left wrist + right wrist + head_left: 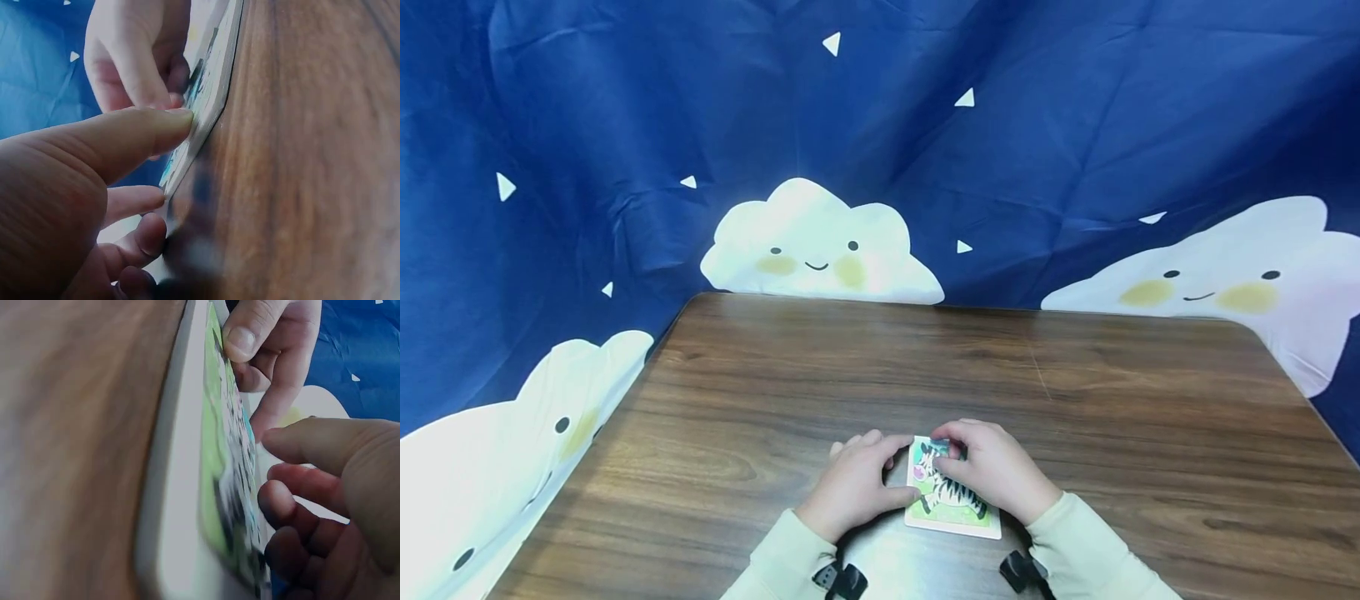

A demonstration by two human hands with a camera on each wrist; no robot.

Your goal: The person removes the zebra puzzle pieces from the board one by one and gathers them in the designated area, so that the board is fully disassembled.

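Note:
A small board point(953, 508) with a zebra picture and a pale rim lies flat on the wooden table. At its left end my left hand point(867, 482) holds it, the thumb by the near part of the edge and the index finger at the far left corner. Over the picture's upper part sits my right hand point(992, 462), thumb and fingers bent and spread apart. In the right wrist view, nothing shows between the fingertips of the right hand point(337, 487), which are close to the board's face point(215, 462). The right hand covers part of the zebra.
The brown table point(775, 367) reaches away to a blue cloth backdrop point(775, 100) printed with clouds and white triangles. Black wrist devices point(846, 581) are strapped over the pale sleeves point(1090, 542).

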